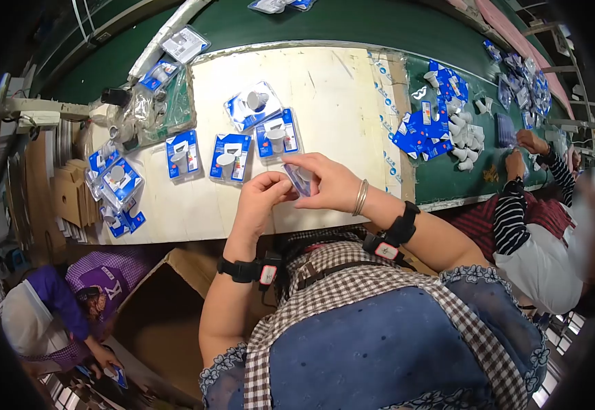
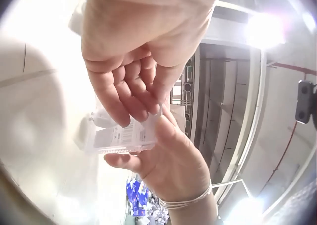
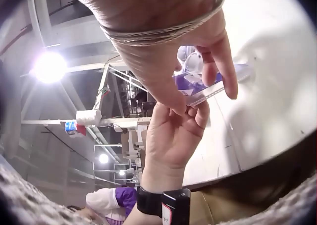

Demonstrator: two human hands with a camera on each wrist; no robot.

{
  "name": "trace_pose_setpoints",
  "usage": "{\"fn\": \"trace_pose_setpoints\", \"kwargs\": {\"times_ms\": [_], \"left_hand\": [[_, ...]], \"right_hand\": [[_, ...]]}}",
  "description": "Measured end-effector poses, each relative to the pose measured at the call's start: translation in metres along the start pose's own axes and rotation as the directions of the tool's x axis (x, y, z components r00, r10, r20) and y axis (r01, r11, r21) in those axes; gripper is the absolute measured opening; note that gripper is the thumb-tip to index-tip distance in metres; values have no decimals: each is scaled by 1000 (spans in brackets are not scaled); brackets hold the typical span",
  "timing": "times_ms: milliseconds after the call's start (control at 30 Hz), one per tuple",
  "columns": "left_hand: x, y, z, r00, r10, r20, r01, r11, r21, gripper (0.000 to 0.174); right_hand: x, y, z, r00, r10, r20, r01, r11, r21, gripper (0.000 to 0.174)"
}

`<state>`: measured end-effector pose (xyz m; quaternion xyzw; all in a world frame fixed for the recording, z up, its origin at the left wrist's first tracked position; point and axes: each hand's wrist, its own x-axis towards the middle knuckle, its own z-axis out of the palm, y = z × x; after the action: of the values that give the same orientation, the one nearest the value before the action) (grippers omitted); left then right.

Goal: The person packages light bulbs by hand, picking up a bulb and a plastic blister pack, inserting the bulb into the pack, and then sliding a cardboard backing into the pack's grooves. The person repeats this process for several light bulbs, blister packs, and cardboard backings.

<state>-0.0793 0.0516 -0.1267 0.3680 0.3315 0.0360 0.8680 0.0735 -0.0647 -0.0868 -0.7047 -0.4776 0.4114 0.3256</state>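
Observation:
A clear blister pack [image 1: 297,179] with a blue card and a white round part inside is held between both hands over the front of the pale work board [image 1: 338,123]. My right hand [image 1: 332,183] grips it from the right, thumb below and fingers above. At its near left edge, my left hand [image 1: 260,205] pinches with thumb and curled fingertips. The left wrist view shows the printed back of the pack [image 2: 119,138]. Just beyond the hands lie several similar packs, among them one pack [image 1: 229,160] nearest the left hand and another pack [image 1: 277,137] behind it.
More packs [image 1: 116,181] are heaped at the board's left edge. On the green table to the right lie blue cards [image 1: 424,126] and white parts [image 1: 468,140], near another person's hands [image 1: 516,162]. A cardboard box [image 1: 167,307] stands below left, beside a person in purple [image 1: 102,280].

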Motion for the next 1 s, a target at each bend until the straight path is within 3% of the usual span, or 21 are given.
{"fn": "trace_pose_setpoints", "kwargs": {"times_ms": [33,133,300,667,833,1000], "left_hand": [[-1,2,2,1000,-18,7,18,1000,-14,9],[4,-4,0,999,-22,30,24,997,-72,10],[9,-11,-3,999,-19,40,24,990,-141,13],[11,-2,6,999,-22,24,24,995,-98,6],[18,-19,-3,999,-7,38,11,994,-108,12],[3,-4,0,1000,5,-30,-12,974,-227,15]], "right_hand": [[1,2,-2,984,164,68,-174,970,169,81],[2,0,-5,978,188,94,-205,955,214,77],[1,3,-5,974,203,100,-222,942,252,77],[4,11,-10,970,174,168,-225,905,362,76],[4,14,-10,969,164,185,-230,875,426,76],[2,3,-3,982,156,105,-179,947,268,75]]}}
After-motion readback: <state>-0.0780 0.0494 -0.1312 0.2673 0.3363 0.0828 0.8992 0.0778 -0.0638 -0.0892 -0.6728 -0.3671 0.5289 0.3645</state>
